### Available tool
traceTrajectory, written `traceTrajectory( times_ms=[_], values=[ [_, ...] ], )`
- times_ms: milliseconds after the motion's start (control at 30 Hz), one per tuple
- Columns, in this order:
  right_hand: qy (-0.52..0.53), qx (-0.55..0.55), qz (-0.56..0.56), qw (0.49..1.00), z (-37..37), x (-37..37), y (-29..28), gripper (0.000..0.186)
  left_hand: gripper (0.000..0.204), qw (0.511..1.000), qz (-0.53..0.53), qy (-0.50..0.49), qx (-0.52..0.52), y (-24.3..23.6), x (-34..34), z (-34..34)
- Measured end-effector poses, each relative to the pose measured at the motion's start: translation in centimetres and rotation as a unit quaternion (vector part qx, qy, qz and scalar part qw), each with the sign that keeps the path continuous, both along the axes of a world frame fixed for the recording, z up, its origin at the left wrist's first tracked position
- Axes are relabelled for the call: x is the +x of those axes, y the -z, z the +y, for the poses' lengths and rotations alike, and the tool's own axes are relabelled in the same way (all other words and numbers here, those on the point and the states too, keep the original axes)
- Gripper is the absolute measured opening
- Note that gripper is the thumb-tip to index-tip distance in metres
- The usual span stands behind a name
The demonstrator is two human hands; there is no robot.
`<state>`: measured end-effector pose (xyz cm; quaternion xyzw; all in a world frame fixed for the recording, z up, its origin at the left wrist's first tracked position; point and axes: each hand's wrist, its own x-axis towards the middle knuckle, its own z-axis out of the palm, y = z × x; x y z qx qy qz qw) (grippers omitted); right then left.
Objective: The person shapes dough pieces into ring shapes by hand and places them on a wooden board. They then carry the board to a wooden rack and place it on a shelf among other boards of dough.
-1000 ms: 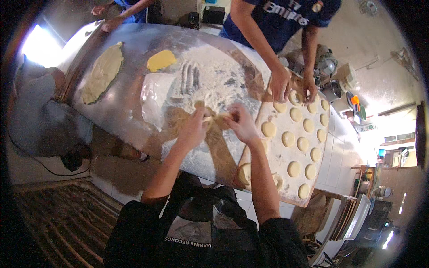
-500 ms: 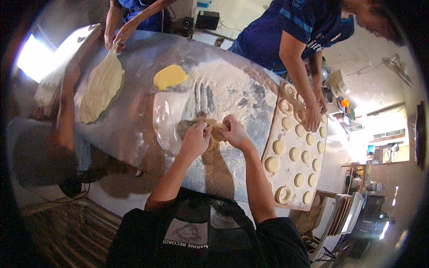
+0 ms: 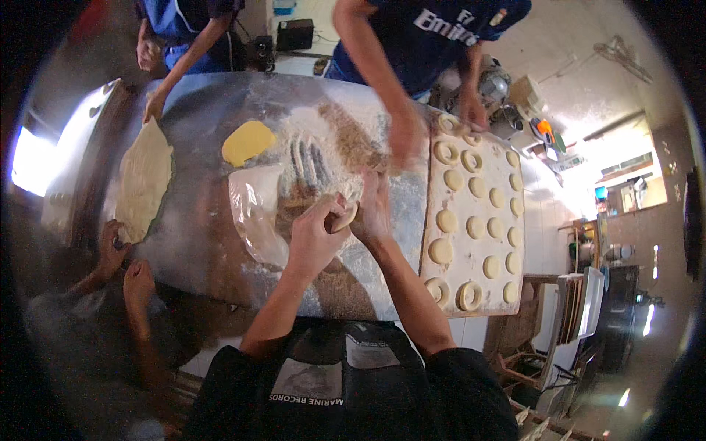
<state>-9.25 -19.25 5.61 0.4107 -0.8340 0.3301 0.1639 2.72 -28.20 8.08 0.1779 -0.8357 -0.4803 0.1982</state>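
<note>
My left hand (image 3: 315, 234) is closed on a small piece of pale dough (image 3: 345, 218), held low over the floured metal tabletop (image 3: 346, 283). Part of the dough is covered by my fingers, so I cannot tell if it is a full ring. Right beside it, my right hand (image 3: 373, 209) is turned edge-on with its fingers stretched forward, slightly blurred. Loose flour (image 3: 305, 158) lies spread beyond my hands. Left of them is a clear plastic sheet (image 3: 256, 213), and behind that a yellow lump (image 3: 248, 142).
A board (image 3: 462, 294) on the right bears several dough rounds and rings. Across the table, a co-worker's blurred hand (image 3: 406, 140) reaches close to my right fingertips. At far left, other people's hands hold a long dough sheet (image 3: 145, 180) by its ends.
My right hand has come off the dough and straightened beside it; my left still holds it. The co-worker's hand has swung from the board toward me. The dough sheet is now stretched between two people.
</note>
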Motion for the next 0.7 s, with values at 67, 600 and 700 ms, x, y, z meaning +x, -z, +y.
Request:
traceTrajectory(
  times_ms=[67,600,700],
  values=[
    [-0.139,-0.079,-0.371,0.915,1.2,1.2,-0.3,0.052,0.029,0.996,0.037,-0.073,-0.04,1.1,0.7,1.0],
    [-0.173,-0.291,-0.572,0.747,8.2,4.2,-2.4,0.044,0.037,0.975,0.176,-0.088,0.106,3.7,-0.7,6.6],
    [-0.127,-0.253,-0.53,0.799,10.4,3.4,-2.6,0.046,0.038,0.972,0.04,-0.018,0.232,0.7,-1.6,9.3]
  ],
)
